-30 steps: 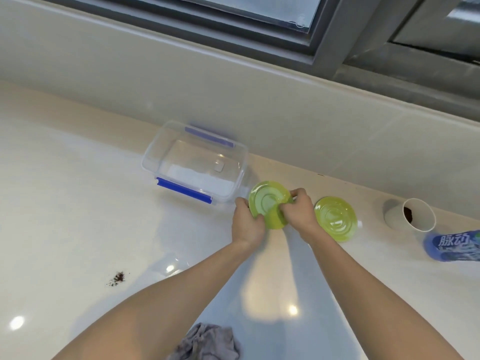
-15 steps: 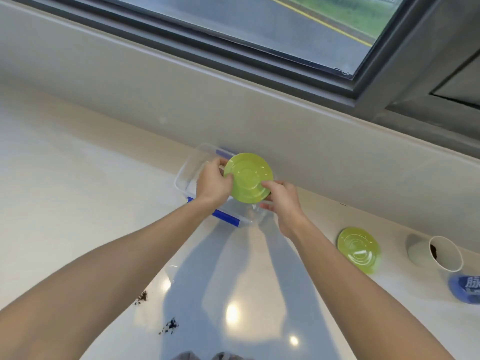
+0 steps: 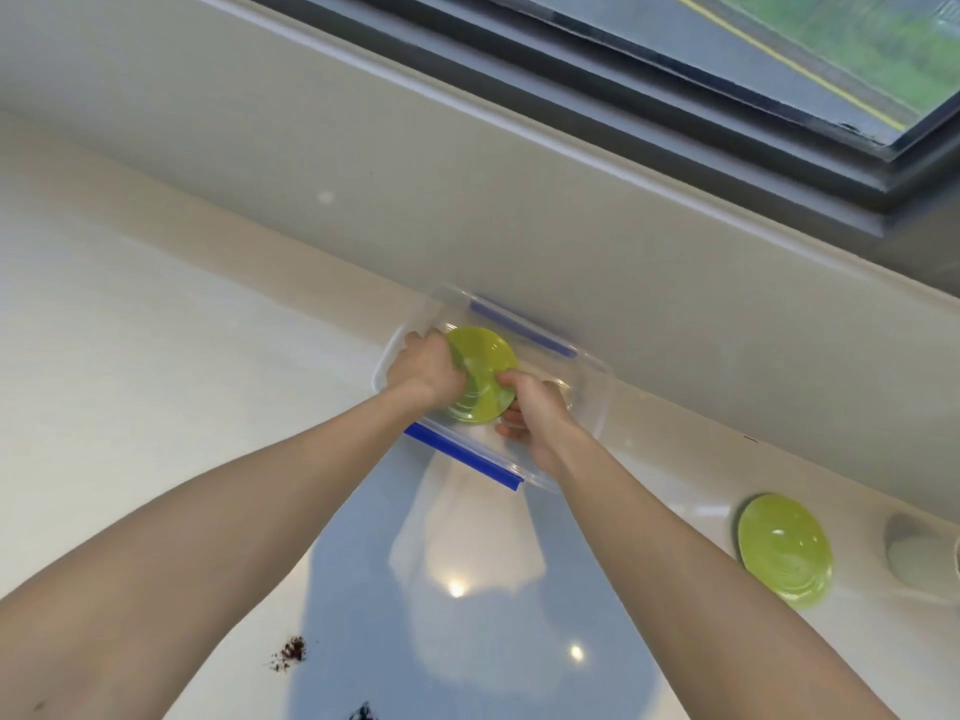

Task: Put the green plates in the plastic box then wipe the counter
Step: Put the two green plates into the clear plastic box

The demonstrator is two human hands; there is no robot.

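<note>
Both hands are in over the plastic box (image 3: 589, 402) right now, and between them is a green plate (image 3: 483, 366) — tilted, its face turned up toward the camera, sitting low inside the clear walls of the box toward its left end. The left hand (image 3: 426, 368) has its fingers curled round the plate's left edge, knuckles up, wrist crossing the near-left rim of the box. The right hand (image 3: 537, 407) pinches the plate's lower right edge, thumb on top and fingers tucked beneath, its wrist passing over the near rim of the box. Whether the plate is touching the floor of the box I cannot tell; the hands cover its lower edge. The box itself sits on the white counter (image 3: 156, 381), pushed up close to the pale wall behind it, with one blue clasp (image 3: 462, 457) along its near side and another blue clasp (image 3: 524, 330) along the far side. Off to the right of the box, well apart from it, the second green plate (image 3: 784, 550) lies flat on the counter — and just beyond that one, at the frame's edge, a white cup (image 3: 914, 553) only partly in view. Nearer the camera than the box, to its left, dark crumbs (image 3: 293, 652) are scattered on the counter, with another dark speck (image 3: 363, 711) at the bottom edge.
</note>
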